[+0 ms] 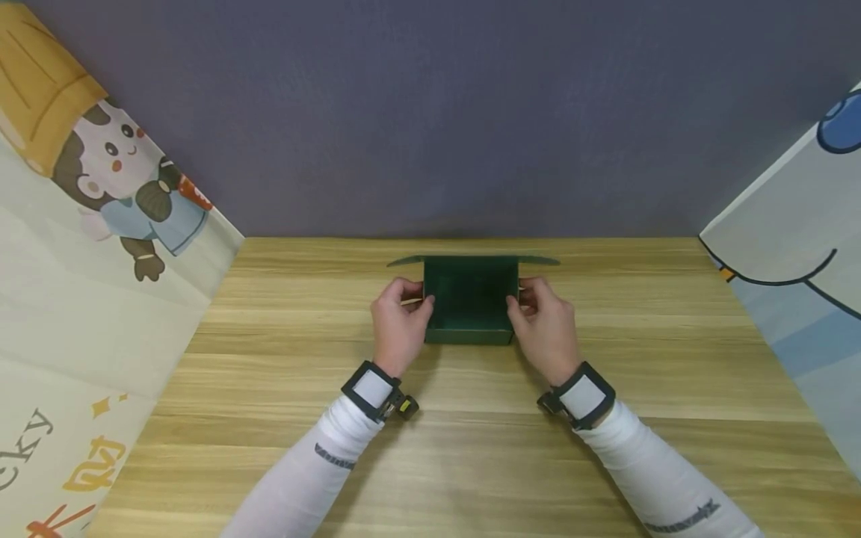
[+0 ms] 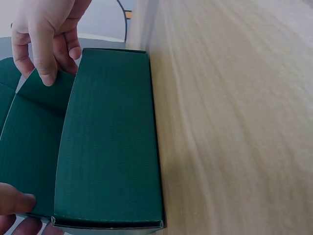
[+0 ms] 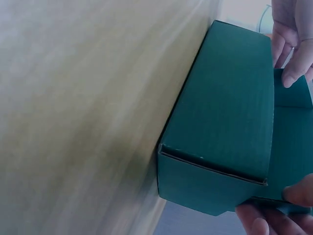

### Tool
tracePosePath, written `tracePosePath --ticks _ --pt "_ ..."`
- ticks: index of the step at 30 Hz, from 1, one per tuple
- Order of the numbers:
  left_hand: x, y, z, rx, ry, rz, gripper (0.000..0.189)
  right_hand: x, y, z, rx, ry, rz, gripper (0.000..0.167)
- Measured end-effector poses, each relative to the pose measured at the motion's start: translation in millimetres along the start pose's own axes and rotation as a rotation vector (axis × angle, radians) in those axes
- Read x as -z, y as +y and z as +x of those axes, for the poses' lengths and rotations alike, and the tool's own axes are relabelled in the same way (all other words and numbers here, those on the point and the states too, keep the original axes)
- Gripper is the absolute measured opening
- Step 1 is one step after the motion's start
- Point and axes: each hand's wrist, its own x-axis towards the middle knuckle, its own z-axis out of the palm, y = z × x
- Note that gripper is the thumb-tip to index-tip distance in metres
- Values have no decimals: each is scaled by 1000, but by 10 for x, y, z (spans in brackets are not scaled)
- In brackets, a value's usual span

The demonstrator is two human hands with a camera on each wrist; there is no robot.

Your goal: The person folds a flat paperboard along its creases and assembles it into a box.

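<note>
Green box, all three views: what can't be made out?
- Underside of the green box: hidden in every view, facing the table.
- Outer back: hidden in every view by the box's own panels.
- Inner corners: head view, lost in dark shadow.
- Left hand: left wrist view, cut off by the left and bottom edges.
- Right hand: right wrist view, cut off by the right and bottom edges.
- Lettering: head view, cut off by the left edge.

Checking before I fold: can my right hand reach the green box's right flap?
Probably yes: the right flap sticks out beyond your right hand with nothing visible between, though that hand likely must first release the green box.
</note>
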Motion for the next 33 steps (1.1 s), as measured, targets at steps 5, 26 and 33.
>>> tracePosePath --ticks 5,26,33 --pt "37 -26 -25 1 -32 23 17 -13 43 -25 11 -2 12 23" --pt "265 -165 2 -53 -228 39 24 51 310 -110 -27 -105 232 20" --pt "393 -220 49 20 -336 -40 32 113 435 -109 -36 -193 325 21"
